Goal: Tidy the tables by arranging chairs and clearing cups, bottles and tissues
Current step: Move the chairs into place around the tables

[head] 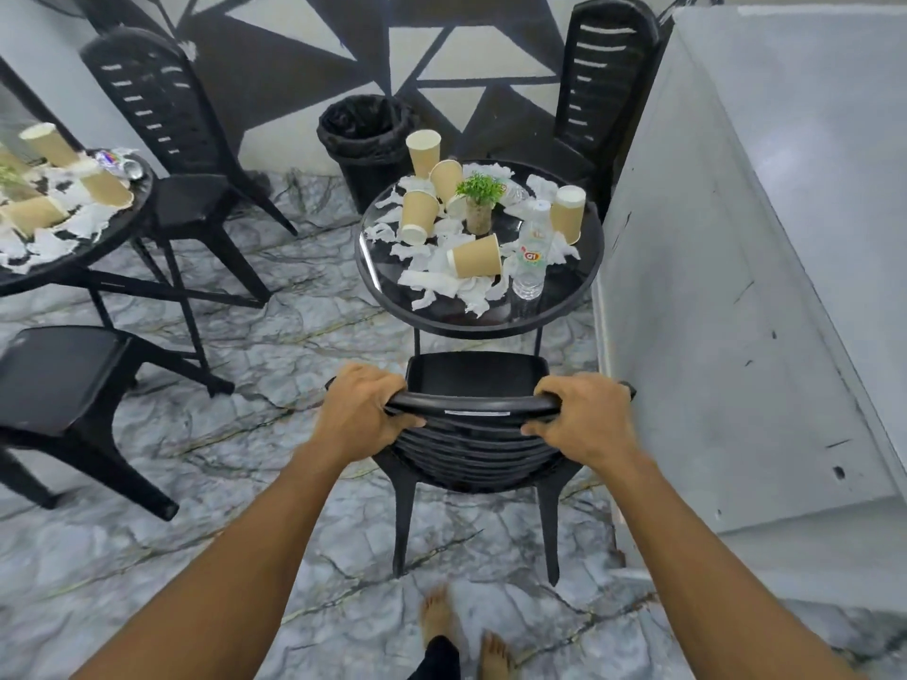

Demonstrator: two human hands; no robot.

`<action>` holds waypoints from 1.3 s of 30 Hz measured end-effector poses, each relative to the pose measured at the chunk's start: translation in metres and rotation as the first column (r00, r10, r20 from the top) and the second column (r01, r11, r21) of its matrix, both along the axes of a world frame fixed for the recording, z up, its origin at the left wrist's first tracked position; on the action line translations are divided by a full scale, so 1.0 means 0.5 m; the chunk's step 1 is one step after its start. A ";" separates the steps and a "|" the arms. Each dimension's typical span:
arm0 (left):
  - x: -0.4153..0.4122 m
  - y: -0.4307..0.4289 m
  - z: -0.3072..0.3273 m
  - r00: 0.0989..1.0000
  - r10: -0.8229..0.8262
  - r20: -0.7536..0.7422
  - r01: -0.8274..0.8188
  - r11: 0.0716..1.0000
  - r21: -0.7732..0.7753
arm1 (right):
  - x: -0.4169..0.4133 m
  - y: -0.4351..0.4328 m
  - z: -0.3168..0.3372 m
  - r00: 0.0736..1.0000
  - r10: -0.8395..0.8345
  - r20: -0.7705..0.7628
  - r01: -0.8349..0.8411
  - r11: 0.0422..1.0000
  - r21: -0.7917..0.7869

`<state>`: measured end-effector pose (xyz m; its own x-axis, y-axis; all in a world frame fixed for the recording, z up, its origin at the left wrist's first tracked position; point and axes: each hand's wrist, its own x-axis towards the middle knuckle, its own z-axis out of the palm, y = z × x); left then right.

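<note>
Gripping the top rail of a black chair [473, 436] with both hands.

My left hand [360, 414] and right hand [581, 419] are curled tight around the backrest's corners; its seat sits just beside the round table [569, 306]. On that table lie paper cups [476, 256], a water bottle [532, 252] and crumpled tissues [441, 282] around a small plant [480, 198]. A black bin [365, 139] stands behind.
</note>
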<state>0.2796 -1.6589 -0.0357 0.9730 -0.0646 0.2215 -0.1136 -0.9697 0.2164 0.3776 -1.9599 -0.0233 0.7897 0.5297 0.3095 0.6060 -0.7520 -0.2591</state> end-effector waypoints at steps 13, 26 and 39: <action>-0.223 -0.059 -0.095 0.991 -0.137 0.011 0.137 0.990 0.017 | -0.240 -0.071 -0.119 1.000 0.020 -0.001 -0.020 0.995 0.100; -0.310 -0.101 -0.080 0.977 -0.070 -0.204 0.061 0.997 -0.053 | -0.307 -0.076 -0.120 0.993 0.024 -0.112 -0.025 1.000 -0.001; -0.241 -0.084 -0.107 0.948 -0.267 0.175 0.235 0.954 0.186 | -0.267 -0.061 -0.147 0.966 0.121 0.227 -0.141 0.987 0.071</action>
<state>0.1590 -1.7010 -0.0890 0.8590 -0.3517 0.3720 -0.3823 -0.9240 0.0092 0.2439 -1.9905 -0.0969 0.6216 0.5877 0.5179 0.7475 -0.6428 -0.1676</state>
